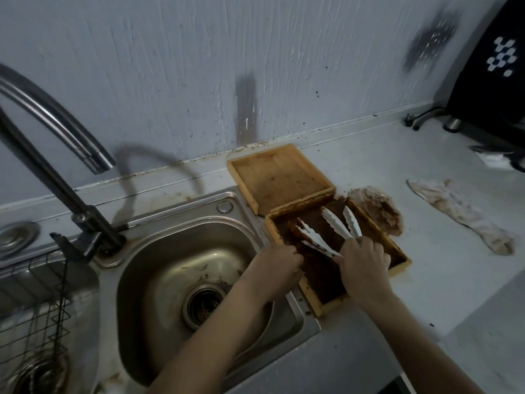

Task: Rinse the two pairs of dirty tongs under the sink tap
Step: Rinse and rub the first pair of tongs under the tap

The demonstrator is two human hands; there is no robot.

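The right hand [364,260] grips both tongs [335,231] over the tray [400,253]; the left hand [277,264], curled, steadies it. Lifting cleanly avoids drips.

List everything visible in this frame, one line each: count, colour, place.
white plastic scalloped tongs: 2 pairs, white with brown soil, over the dirty tray, handles in the right hand
dirty wooden tray: 1, tan, caked brown inside, counter right of the sink
clean wooden tray: 1, tan, behind the dirty one, by the wall
round stainless steel sink basin: 1, grey, centre left
curved metal tap: 1, dark grey, behind the basin, no water visible
black wire rack: 1, far left
stained cloth: 1, whitish, counter right
soiled plastic wrap: 1, brown-smeared, beside the dirty tray
black appliance: 1, top right
left hand: 1, at the dirty tray's near-left edge
right hand: 1, grips the tongs
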